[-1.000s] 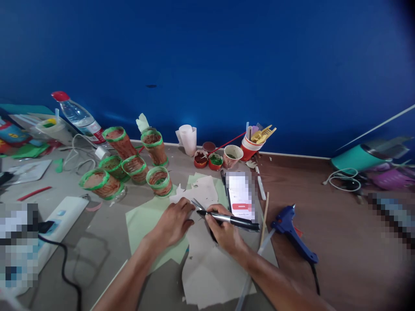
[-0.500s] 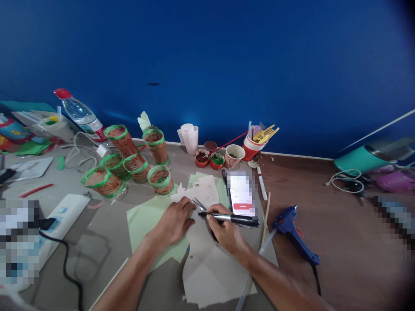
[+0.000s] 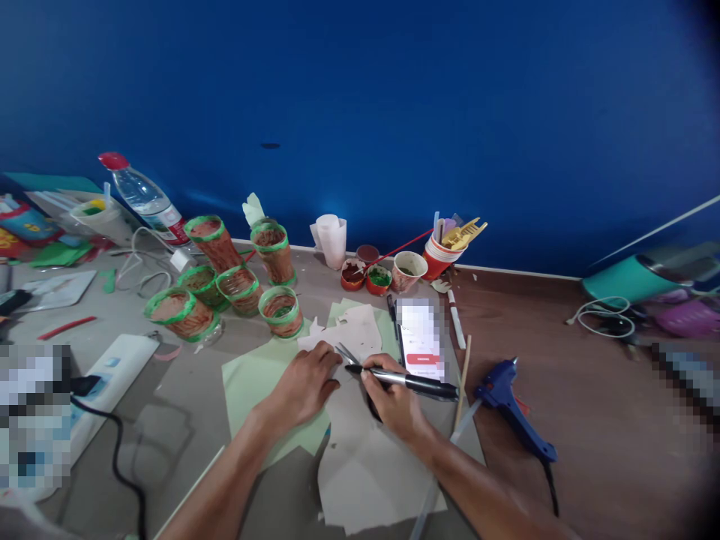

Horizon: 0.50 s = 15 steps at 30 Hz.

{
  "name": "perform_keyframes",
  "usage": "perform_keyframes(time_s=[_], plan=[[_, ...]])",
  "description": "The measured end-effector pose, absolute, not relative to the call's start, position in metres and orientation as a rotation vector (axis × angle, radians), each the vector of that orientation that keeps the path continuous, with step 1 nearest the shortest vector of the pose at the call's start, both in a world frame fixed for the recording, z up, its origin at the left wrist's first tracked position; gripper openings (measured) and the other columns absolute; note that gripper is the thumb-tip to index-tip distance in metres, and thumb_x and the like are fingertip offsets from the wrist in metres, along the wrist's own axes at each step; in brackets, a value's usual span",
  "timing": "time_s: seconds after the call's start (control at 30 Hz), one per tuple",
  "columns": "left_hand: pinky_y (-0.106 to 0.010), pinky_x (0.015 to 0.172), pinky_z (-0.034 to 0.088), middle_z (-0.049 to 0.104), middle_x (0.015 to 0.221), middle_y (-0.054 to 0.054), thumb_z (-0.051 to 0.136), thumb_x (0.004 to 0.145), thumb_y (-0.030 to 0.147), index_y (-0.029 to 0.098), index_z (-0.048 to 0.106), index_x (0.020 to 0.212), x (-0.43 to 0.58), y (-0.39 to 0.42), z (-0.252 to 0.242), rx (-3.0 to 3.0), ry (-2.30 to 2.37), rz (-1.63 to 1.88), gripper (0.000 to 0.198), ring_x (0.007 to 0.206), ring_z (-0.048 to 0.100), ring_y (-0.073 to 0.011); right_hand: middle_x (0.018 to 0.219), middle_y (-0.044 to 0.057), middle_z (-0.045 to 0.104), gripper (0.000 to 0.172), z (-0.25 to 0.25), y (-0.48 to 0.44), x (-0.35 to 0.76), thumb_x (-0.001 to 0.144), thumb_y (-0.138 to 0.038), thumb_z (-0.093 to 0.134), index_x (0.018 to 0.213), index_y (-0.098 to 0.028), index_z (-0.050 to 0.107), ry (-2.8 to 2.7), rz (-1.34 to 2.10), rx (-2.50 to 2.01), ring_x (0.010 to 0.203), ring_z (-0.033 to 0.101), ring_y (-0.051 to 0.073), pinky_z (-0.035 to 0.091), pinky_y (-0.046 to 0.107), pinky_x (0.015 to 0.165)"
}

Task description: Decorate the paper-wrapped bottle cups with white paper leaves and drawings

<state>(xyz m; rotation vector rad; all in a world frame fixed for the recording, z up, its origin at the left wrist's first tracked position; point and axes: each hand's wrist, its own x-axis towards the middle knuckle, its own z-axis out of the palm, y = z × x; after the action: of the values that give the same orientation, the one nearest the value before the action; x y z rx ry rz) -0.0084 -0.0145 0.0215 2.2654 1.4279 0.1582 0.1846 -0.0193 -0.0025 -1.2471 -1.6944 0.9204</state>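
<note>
My right hand (image 3: 394, 401) is closed round a black marker (image 3: 410, 382), whose tip points left onto a pale beige paper sheet (image 3: 365, 465). My left hand (image 3: 307, 382) lies on the same paper just left of the tip, fingers bent and pressing down. Scissors (image 3: 349, 354) lie between the two hands. A light green sheet (image 3: 253, 382) lies under the beige paper. A phone (image 3: 419, 337) rests beside my right hand.
Several brown cups with green rims (image 3: 241, 289) stand to the left, with a water bottle (image 3: 143, 199) behind. Small paint pots (image 3: 365, 277) and a red cup of tools (image 3: 444, 251) sit near the blue wall. A blue glue gun (image 3: 514, 412) lies right; a power strip (image 3: 106, 375) lies left.
The view has drifted slightly; both hands stay in place on the paper with the marker still held.
</note>
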Motion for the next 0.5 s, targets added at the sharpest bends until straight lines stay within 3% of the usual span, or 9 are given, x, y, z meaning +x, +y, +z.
perform_keyframes(time_s=[0.17,0.5], plan=[[-0.041,0.085,0.046,0.058,0.111,-0.011,0.051,0.085,0.019,0.018,0.057,0.112,-0.0077,-0.0151,0.0227,2.245,1.445,0.165,0.027,0.098,0.058,-0.0262,0.063,-0.002,0.054,0.007,-0.0006,-0.0202,0.1847,0.084,-0.026,0.051,0.080,-0.021,0.055,-1.598,0.993,-1.239,0.053,0.050,0.013,0.043,0.025,0.052],[-0.041,0.084,0.046,0.058,0.112,-0.011,0.051,0.086,0.021,0.018,0.056,0.114,-0.0080,-0.0149,0.0236,2.269,1.433,0.129,0.028,0.100,0.056,-0.0272,0.078,0.003,0.065,0.005,-0.0020,-0.0203,0.1843,0.084,-0.022,0.054,0.085,-0.022,0.059,-1.793,0.841,-1.133,0.074,0.062,0.018,0.050,0.029,0.069]])
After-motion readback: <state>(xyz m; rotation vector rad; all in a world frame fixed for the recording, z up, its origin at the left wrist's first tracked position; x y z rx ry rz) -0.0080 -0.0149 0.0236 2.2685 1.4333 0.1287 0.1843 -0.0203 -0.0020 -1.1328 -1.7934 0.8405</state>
